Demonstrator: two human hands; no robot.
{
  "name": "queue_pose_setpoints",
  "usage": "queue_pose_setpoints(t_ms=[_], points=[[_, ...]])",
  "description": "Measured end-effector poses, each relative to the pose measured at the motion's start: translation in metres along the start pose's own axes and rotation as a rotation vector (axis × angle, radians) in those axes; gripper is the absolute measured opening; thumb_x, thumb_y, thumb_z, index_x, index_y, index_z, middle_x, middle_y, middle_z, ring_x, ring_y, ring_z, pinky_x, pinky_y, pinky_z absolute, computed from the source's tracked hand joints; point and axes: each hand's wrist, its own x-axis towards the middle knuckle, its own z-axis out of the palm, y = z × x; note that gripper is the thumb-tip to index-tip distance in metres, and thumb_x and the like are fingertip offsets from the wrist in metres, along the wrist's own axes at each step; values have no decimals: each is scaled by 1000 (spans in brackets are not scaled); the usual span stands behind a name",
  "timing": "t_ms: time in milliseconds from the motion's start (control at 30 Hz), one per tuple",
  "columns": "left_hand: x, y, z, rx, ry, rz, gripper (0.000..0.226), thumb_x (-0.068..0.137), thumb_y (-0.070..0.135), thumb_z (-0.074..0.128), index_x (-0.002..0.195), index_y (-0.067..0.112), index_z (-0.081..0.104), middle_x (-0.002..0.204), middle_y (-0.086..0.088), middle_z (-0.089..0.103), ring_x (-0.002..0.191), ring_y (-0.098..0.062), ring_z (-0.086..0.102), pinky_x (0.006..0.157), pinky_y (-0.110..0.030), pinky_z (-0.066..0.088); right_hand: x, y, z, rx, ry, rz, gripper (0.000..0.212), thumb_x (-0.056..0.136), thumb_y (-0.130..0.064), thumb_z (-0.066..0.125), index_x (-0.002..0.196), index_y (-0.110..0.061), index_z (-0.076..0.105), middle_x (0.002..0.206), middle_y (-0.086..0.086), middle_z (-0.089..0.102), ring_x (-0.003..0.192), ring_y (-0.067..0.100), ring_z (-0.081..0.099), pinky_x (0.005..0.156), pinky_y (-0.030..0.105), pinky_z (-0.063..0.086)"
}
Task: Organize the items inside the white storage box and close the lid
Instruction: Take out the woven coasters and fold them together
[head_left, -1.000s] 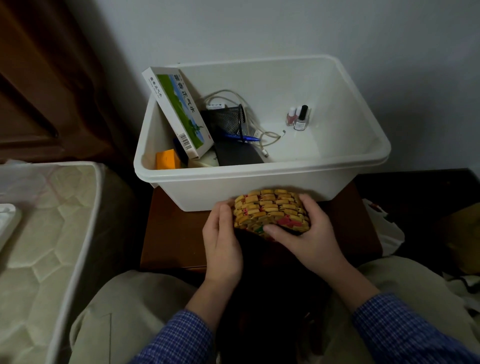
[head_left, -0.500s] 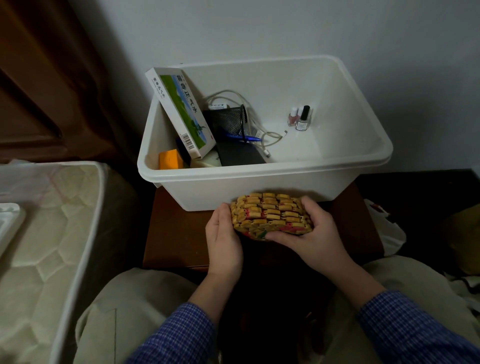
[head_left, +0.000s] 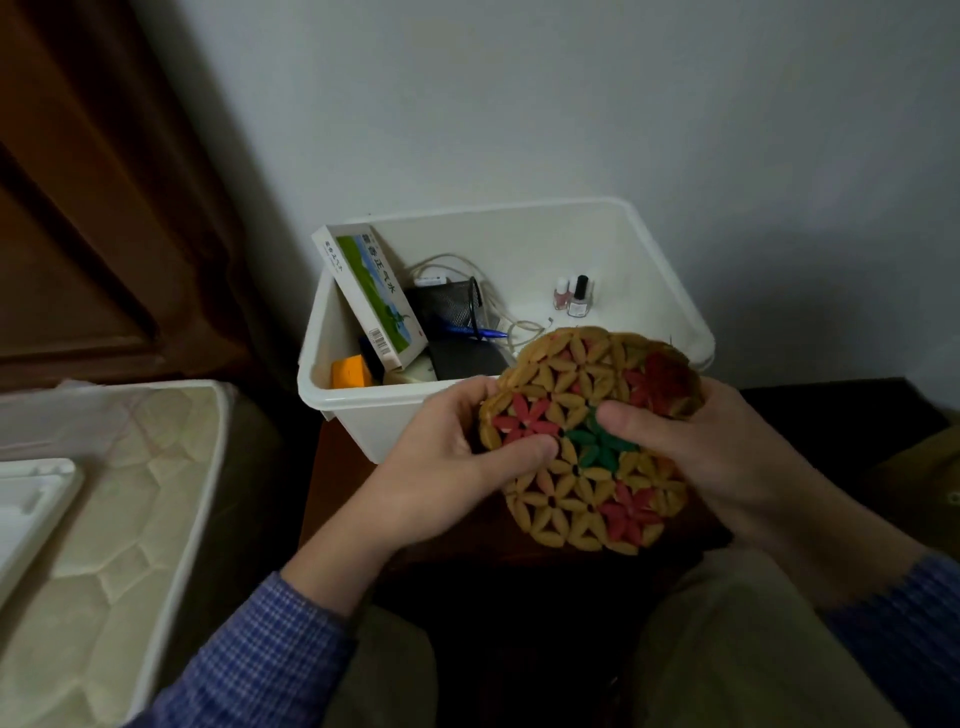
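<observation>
A round woven basket (head_left: 582, 483) of yellow, red and green pieces is tilted toward me, its patterned bottom showing, in front of the white storage box (head_left: 363, 410). My left hand (head_left: 441, 467) grips its left edge with the thumb on the pattern. My right hand (head_left: 727, 457) holds its right side, thumb pressed near the green flower. Inside the box lie a green-and-white carton (head_left: 374, 296), a black mesh holder (head_left: 447, 306), a blue pen (head_left: 478, 332), a white cable (head_left: 524, 327), an orange block (head_left: 350, 373), a dark flat case (head_left: 467, 358) and two nail polish bottles (head_left: 571, 296). No lid is identifiable.
The box stands on a small brown wooden table (head_left: 337, 483) against a grey wall. A mattress (head_left: 104, 545) with a white tray (head_left: 26, 509) on it lies to the left. A brown door (head_left: 104, 182) stands behind it. My knees are below.
Both hands lifted the basket up and turned it, so its flat flower-patterned bottom now faces me in front of the box's rim. The view has tilted upward.
</observation>
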Motion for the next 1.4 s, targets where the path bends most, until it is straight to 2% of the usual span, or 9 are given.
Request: queue_pose_setpoints(t_ms=[167, 400, 567, 667, 800, 933, 1033, 1200, 1400], points=[[37, 47, -11, -36, 26, -15, 46, 73, 22, 77, 115, 8, 64, 109, -11, 75, 102, -29, 72, 89, -48, 59, 35, -72, -33, -125, -160, 46, 59, 68, -32, 88, 122, -16, 67, 114, 8, 75, 104, 29, 73, 85, 44, 60], [115, 70, -33, -71, 17, -141, 45, 87, 13, 72, 128, 2, 58, 115, -16, 73, 104, -31, 72, 83, -42, 61, 140, -142, -64, -457, -397, 117, 54, 77, -12, 76, 128, -4, 59, 124, 14, 70, 117, 33, 66, 98, 48, 54], [157, 37, -45, -61, -8, -272, 47, 89, 14, 71, 131, 1, 54, 117, -17, 72, 105, -32, 72, 97, -51, 53, 204, -138, -68, -709, -476, 294, 53, 76, -16, 81, 125, -7, 61, 119, 14, 72, 112, 33, 69, 103, 55, 49], [178, 15, -49, -45, -39, -307, 45, 86, 14, 74, 126, 6, 56, 112, -11, 75, 102, -28, 73, 91, -46, 58, 228, -129, -66, -818, -523, 345, 60, 73, -15, 80, 129, -8, 59, 120, 13, 72, 110, 34, 70, 100, 55, 52], [197, 3, -58, 444, -345, -260, 41, 87, 29, 76, 124, 29, 57, 116, 11, 71, 107, -6, 67, 90, -22, 55, 252, -130, -69, -969, -586, 364, 52, 72, -9, 82, 120, -13, 63, 110, 11, 75, 103, 31, 73, 93, 53, 56], [209, -14, -58, 1101, -588, -221, 70, 87, 54, 63, 147, 27, 39, 140, 3, 54, 124, -19, 54, 104, -29, 42, 264, -116, -59, -1127, -630, 405, 41, 76, -9, 84, 111, -21, 66, 106, 6, 76, 97, 27, 74, 82, 45, 62], [212, -32, -53, 1267, -771, -341, 72, 87, 74, 42, 144, 30, 46, 144, 1, 52, 131, -24, 49, 113, -46, 37, 267, -93, -46, -1215, -716, 456, 41, 76, -13, 85, 110, -25, 64, 106, 2, 73, 95, 25, 73, 80, 41, 63], [206, -50, -49, 1494, -897, -264, 73, 96, 68, 24, 155, 26, 32, 162, -1, 28, 154, -22, 5, 122, -55, -7, 275, -58, -37, -1267, -735, 544, 44, 77, -12, 85, 109, -28, 59, 117, 7, 67, 103, 32, 70, 88, 47, 60], [202, -51, -46, 1569, -903, -284, 72, 97, 66, 30, 148, 17, 41, 155, -7, 36, 149, -29, 15, 122, -51, 9, 285, -35, -28, -1335, -740, 702, 45, 82, -11, 81, 118, -23, 56, 124, 10, 62, 105, 33, 67, 88, 49, 60]])
